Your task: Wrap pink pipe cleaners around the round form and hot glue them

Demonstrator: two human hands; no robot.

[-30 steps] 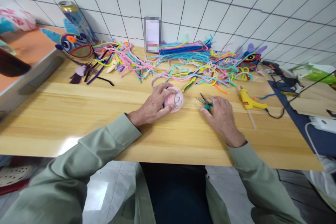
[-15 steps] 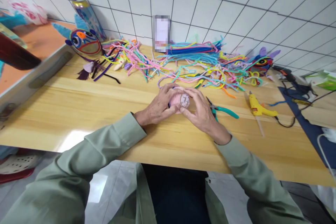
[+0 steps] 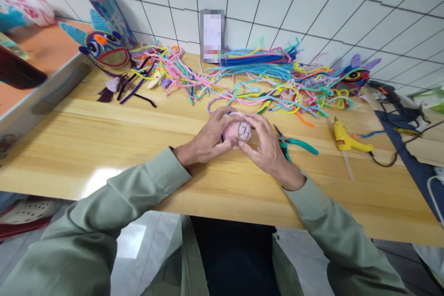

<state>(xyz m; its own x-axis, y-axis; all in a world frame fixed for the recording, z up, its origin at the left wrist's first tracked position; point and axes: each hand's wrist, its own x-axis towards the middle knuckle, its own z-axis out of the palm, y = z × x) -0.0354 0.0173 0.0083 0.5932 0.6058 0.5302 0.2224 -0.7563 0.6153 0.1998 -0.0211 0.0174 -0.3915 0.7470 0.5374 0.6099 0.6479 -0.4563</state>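
A rounded pink pipe-cleaner piece (image 3: 232, 132) with a pale lilac end is held between both hands over the table. My left hand (image 3: 206, 138) wraps its left side, where a dark blue edge shows by the fingers. On the right, my right hand (image 3: 264, 144) closes round the lilac end with thumb and fingertips. Parts of the piece are hidden under the fingers. Teal-handled pliers (image 3: 300, 144) lie just right of my right hand, and a yellow hot glue gun (image 3: 347, 138) with a glue stick rests farther right.
Loose pipe cleaners (image 3: 190, 76) in many colours spread along the wall, with a blue bundle (image 3: 256, 59) among them. A phone (image 3: 212, 37) leans on the tiles. Pipe-cleaner faces stand at the left (image 3: 107, 51) and right (image 3: 354, 77). A tall can (image 3: 111, 14) is behind the left one.
The camera view has shifted slightly. Both hands keep the same hold on the pink piece, which shows a little more of its lilac end.
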